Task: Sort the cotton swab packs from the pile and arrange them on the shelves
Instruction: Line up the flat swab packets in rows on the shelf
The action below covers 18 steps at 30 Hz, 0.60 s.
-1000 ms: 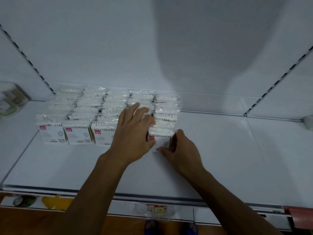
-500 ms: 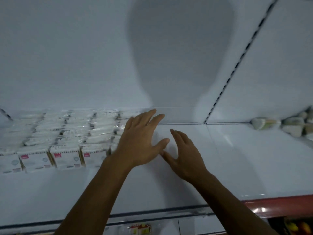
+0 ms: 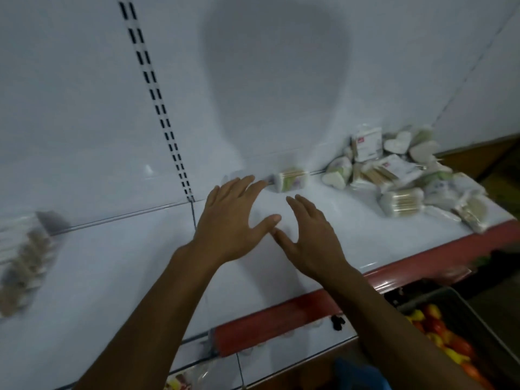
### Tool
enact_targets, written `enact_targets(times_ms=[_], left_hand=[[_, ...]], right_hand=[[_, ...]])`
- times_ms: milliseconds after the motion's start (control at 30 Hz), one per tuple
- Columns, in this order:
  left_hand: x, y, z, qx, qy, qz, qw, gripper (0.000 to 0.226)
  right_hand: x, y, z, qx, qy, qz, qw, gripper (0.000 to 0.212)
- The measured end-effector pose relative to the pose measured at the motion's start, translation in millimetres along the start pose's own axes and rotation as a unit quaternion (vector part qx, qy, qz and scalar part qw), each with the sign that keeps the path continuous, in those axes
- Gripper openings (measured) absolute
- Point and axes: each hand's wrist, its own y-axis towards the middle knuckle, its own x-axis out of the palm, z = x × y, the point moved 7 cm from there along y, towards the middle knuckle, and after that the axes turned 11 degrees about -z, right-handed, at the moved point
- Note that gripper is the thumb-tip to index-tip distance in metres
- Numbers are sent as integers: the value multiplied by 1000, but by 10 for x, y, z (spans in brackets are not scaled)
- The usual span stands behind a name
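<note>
Both hands empty, fingers spread: left hand (image 3: 232,220), right hand (image 3: 311,240), over bare shelf (image 3: 126,263). Pile (image 3: 408,175) far right, well apart; one stray pack (image 3: 289,178) just beyond the left fingertips. Risk: a sweeping grab knocks packs off the red edge (image 3: 394,280) into the crate (image 3: 450,333) below. Smooth white shelf, slotted back wall, dim light; sorted rows (image 3: 25,254) blurred left.

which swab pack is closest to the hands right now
The lone swab pack lying by the back wall, just beyond the left hand fingertips. It sits apart from the pile heaped at the shelf's right end, further from both hands.
</note>
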Motion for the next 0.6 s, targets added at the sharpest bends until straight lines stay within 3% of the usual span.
enact_targets(times_ms=[267,600], left_hand=[[328,613,804,65,-16,-2,998,73],[370,932,249,-12,-142,38,989,53]], right_hand=[[-391,-52,1009,48,33,21,998,67],[-344,643,970,16,-9,10,1000,70]])
